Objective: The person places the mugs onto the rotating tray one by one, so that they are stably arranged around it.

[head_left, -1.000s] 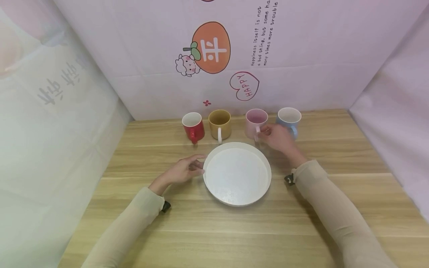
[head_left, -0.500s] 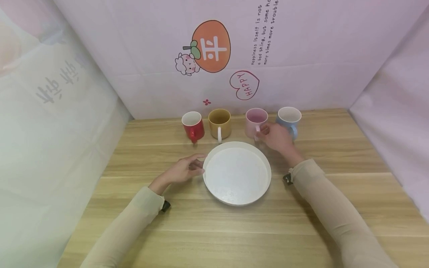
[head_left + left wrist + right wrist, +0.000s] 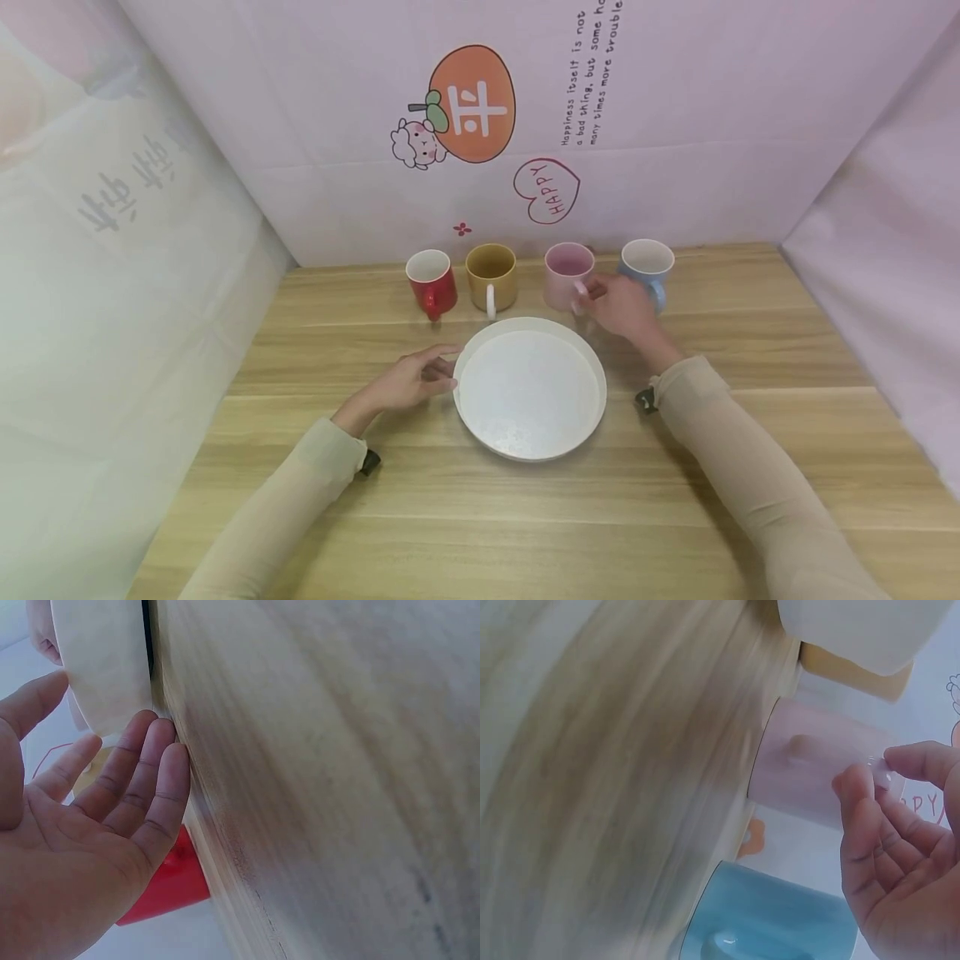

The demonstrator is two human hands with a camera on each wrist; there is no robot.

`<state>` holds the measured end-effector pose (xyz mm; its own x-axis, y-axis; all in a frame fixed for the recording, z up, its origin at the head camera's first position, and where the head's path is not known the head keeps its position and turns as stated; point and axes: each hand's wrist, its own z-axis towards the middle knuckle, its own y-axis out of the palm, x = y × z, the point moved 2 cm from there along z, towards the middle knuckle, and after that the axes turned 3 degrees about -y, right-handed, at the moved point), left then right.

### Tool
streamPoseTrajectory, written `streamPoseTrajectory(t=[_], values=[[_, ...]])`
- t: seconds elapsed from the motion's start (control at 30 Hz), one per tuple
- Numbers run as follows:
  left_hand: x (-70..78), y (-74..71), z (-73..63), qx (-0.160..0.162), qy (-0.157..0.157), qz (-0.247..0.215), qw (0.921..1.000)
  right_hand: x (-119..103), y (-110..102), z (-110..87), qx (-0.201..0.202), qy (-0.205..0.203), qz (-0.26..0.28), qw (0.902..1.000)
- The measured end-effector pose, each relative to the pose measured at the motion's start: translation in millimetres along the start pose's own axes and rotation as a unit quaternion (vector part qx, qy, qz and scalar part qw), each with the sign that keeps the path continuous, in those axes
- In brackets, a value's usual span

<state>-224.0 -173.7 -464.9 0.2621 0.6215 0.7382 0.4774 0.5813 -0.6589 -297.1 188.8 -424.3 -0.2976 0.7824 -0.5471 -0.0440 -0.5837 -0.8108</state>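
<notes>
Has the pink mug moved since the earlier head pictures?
Yes, the pink mug shifted slightly left, toward the yellow mug, judged by the printed heart.

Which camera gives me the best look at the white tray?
The head view, showing the white tray almost whole from above, with the left hand at its edge. The left wrist view shows just a stretch of its side; the right wrist view, only a piece cut off at the top.

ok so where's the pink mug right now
In the head view, the pink mug is right of centre, behind the white tray, between the yellow mug on its left and the blue mug on its right, its handle in the right grip.
</notes>
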Motion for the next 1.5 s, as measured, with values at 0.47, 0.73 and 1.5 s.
streamPoseTrajectory(t=[0.47,0.73,1.5], values=[[-1.5,2.2,-1.8,0.002,0.007,-0.008,0.9999,11,3,-0.4,-0.002,-0.004,0.013,0.9999],[-1.3,1.7,-1.5,0.006,0.009,-0.008,0.9999,14,2,1.6,0.012,-0.028,0.017,0.9994],[-1.1,1.0,-2.3,0.009,0.016,-0.013,0.9998,12,1,1.4,0.02,0.0,0.001,0.9998]])
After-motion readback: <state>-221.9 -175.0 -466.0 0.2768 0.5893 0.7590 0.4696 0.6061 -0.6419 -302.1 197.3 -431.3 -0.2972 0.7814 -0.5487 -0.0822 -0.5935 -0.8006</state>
